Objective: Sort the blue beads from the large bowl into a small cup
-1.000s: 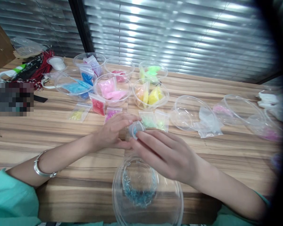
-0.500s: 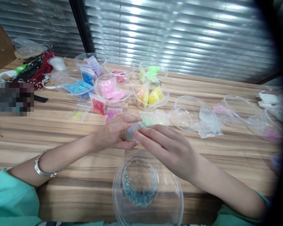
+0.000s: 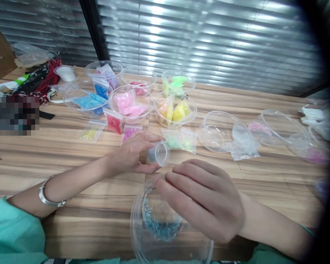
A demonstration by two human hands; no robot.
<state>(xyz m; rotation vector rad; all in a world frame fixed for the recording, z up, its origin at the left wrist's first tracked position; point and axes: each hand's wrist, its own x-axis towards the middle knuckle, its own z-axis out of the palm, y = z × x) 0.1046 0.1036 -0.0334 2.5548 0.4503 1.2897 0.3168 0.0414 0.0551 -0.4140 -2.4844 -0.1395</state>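
My left hand [image 3: 132, 156] pinches a small clear zip bag [image 3: 158, 153], its mouth held open toward me, just above the wooden table [image 3: 71, 154]. My right hand [image 3: 203, 198] hovers over the near clear plastic bowl [image 3: 139, 234], fingers curled together and pointing left; whether anything is pinched in them I cannot make out. Blue beads [image 3: 161, 229] lie in the bottom of that bowl. A silver bangle [image 3: 46, 196] sits on my left wrist.
Several clear bowls hold coloured bead bags: blue [image 3: 84, 101], pink [image 3: 129, 104], yellow [image 3: 176, 110], green [image 3: 178, 83]. Loose small bags lie before them [image 3: 91, 131] [image 3: 181, 139]. Empty clear bowls [image 3: 221, 132] [image 3: 280, 128] stand to the right. Red cords [image 3: 48, 79] lie far left.
My right hand has pulled back from the small bag's mouth toward me and now hangs over the near bowl. The left hand still holds the bag, now with its mouth open.
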